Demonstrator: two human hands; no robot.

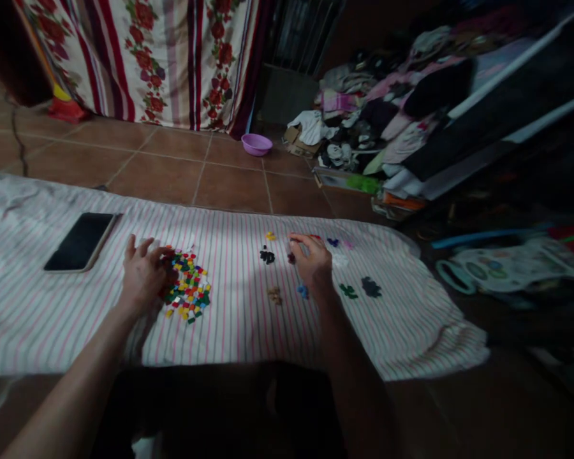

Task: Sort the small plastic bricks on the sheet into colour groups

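Note:
My left hand (145,271) rests at the left edge of a mixed pile of small coloured pieces (189,287), red, yellow, green, white and blue. Its fingers are spread, and the fingertips touch the pile. Over the sorted groups, my right hand (313,258) has thumb and forefinger brought together above a dark red group (291,257); whatever lies between them is too small to make out. Around it sit black pieces (267,255), yellow ones (270,236), tan ones (274,294), blue ones (303,291), green ones (349,291), dark grey ones (371,287) and purple ones (333,242).
A striped cloth (239,331) covers the low table. To the left lies a phone (81,242). Beyond the table, a purple basin (257,145) stands on the tiled floor, near a floral curtain (172,64) and a heap of clothes (377,102).

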